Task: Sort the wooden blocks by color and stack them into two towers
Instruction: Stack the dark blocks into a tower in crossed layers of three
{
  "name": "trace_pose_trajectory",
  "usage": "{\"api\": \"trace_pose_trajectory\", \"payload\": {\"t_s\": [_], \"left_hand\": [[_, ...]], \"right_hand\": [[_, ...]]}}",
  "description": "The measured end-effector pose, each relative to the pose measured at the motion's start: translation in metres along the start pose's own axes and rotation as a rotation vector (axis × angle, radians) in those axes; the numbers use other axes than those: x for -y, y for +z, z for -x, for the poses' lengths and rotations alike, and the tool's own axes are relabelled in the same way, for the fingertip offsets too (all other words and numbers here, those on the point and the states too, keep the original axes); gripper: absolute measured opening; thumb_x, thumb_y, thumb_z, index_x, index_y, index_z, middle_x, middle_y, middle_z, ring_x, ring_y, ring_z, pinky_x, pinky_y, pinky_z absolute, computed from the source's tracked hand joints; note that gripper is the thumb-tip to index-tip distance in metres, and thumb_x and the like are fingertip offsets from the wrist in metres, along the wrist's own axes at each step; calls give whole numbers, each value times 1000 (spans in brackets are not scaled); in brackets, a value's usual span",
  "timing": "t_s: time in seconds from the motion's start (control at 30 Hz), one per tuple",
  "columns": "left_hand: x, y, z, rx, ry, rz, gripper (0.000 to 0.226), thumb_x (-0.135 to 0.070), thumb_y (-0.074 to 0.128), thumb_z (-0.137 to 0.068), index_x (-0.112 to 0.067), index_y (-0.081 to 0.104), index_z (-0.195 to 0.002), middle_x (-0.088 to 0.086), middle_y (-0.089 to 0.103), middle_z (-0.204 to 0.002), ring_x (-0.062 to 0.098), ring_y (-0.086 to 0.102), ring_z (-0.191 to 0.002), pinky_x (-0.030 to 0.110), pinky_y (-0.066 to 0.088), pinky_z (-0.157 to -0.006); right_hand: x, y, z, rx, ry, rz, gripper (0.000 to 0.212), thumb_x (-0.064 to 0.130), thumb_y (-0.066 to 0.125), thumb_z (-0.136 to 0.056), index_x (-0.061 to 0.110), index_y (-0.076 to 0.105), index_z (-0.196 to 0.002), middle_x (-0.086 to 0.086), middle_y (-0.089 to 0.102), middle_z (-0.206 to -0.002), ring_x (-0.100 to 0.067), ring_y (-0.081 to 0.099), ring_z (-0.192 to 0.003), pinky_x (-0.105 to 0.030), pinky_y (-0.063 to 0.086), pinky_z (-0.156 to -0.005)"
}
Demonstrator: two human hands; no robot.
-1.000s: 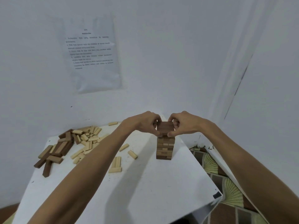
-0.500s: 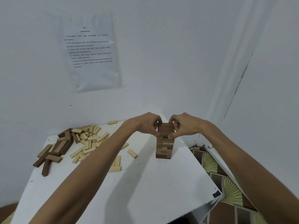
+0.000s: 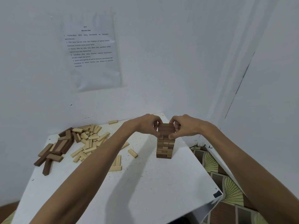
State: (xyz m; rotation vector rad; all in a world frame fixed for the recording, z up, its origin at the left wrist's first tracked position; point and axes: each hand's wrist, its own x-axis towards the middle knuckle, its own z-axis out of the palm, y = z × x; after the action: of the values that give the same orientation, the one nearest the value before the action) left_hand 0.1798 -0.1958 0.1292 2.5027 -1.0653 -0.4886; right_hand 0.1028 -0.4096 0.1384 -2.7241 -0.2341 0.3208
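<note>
At frame centre, the left hand (image 3: 148, 126) and right hand (image 3: 184, 126) both pinched the top blocks (image 3: 166, 128) of the dark tower (image 3: 165, 149); squaring them likely called for light, equal pressure from both sides, without sideways shove.

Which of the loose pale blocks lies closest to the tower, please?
The single pale block lying alone just left of the base of the tower; the other pale ones lie farther left, most of them in the heap.

Table (image 3: 161, 191): block tower (image 3: 165, 147) upright far-R, L hand (image 3: 145, 126) & R hand (image 3: 186, 127) gripping its top from either side; loose block pile (image 3: 84, 141) far-L; paper sheet (image 3: 92, 50) on wall (image 3: 169, 62) behind
</note>
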Motion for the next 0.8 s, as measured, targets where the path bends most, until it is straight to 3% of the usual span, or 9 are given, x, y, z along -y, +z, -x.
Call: {"api": "trace_pose_trajectory", "payload": {"t_s": [0.37,0.6,0.8], "left_hand": [[7,3,1,10,-19,101,51,-43,87,-73,-28,64,-116,-10,61,-89,6,55,-74,28,47,-72],[7,0,9,29,-48,80,96,-52,87,-71,-26,39,-150,-11,59,-93,4,56,-88,24,42,-76],[18,-12,25,-8,-77,83,96,-60,84,-70,-29,39,-149,-14,64,-97,5,60,-91,26,45,-78]], "right_hand": [[0,1,1,28,28,7,68,56,81,-75,21,54,-127,5,62,-92,-13,62,-86,-32,51,-78],[2,-7,3,45,68,46,110,73,80,-65,23,34,-151,8,61,-96,-9,59,-90,-29,47,-78],[15,-18,1,-71,25,136,92,83,66,-70,29,48,-143,12,59,-89,-7,59,-87,-33,51,-82]]}}
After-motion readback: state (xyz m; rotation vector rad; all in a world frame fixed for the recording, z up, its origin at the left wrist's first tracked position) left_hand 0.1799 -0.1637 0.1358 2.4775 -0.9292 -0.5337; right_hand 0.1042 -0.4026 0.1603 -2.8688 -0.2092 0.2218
